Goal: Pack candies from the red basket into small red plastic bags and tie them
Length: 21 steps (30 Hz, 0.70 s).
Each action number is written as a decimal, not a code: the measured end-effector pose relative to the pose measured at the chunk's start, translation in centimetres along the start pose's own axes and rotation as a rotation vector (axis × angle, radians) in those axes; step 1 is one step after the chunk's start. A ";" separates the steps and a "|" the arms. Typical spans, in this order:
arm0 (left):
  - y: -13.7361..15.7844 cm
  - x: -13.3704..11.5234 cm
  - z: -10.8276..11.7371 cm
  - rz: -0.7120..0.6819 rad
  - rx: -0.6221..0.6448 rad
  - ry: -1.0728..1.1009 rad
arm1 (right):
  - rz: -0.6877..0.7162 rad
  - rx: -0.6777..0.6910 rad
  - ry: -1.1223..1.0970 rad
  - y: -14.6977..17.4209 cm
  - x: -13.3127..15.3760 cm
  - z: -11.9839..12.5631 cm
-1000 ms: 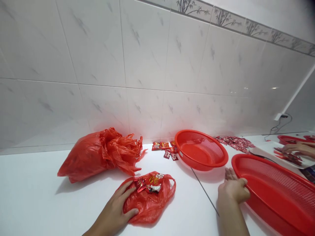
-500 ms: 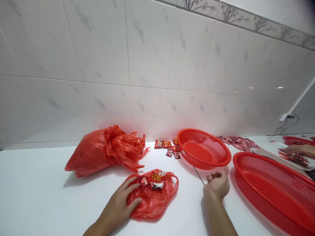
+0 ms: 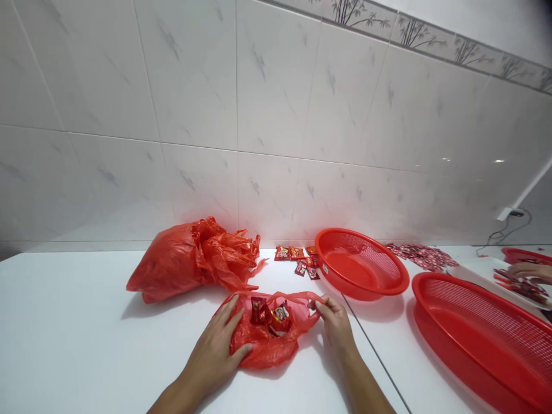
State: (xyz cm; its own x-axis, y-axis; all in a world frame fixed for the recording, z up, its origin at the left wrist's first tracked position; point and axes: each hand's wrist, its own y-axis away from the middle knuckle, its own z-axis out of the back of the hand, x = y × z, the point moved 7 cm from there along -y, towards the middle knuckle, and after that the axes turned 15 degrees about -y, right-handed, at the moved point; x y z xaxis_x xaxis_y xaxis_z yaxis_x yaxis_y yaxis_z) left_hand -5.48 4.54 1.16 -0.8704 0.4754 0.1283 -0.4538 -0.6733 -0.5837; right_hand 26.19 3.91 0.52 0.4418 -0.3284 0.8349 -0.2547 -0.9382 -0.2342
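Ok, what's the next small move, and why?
Perhaps lift the right edge of the small bag with the right hand: its fingers pinch that edge, the left hand rests against the opposite side, and packets show in the open mouth.

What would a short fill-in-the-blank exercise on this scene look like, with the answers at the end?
1. The left grip rests against the open thin red plastic bag, while the ___ grip pinches its edge.
2. Shiny red wrapped packets between them lie ___ that bag.
3. The round, mesh-sided plastic basket is coloured ___.
4. In this view, the bulging red plastic sack lies to the basket's ___.

Missing words: right; inside; red; left.
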 end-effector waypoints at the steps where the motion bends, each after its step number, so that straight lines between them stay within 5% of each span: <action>1: -0.1 -0.2 0.3 -0.013 -0.024 -0.005 | -0.023 0.010 -0.125 0.1 0.0 -0.2; 7: -1.0 -1.2 3.5 -0.022 -0.142 -0.039 | -0.064 -0.033 -0.505 1.3 0.1 -0.8; 13: -1.4 -1.6 8.2 -0.040 -0.496 -0.026 | 0.008 -0.022 -0.599 0.9 0.8 0.9; 21: -0.9 -1.5 10.4 -0.074 -0.592 -0.010 | -0.024 0.064 -0.558 1.1 1.1 0.3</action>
State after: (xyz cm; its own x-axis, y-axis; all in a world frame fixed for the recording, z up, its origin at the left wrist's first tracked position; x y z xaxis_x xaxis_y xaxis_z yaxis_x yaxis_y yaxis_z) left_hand -5.80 -1.47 9.79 -0.8438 0.5013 0.1914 -0.3317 -0.2069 -0.9204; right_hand 26.62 2.50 1.00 0.8393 -0.2985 0.4544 -0.1941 -0.9453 -0.2624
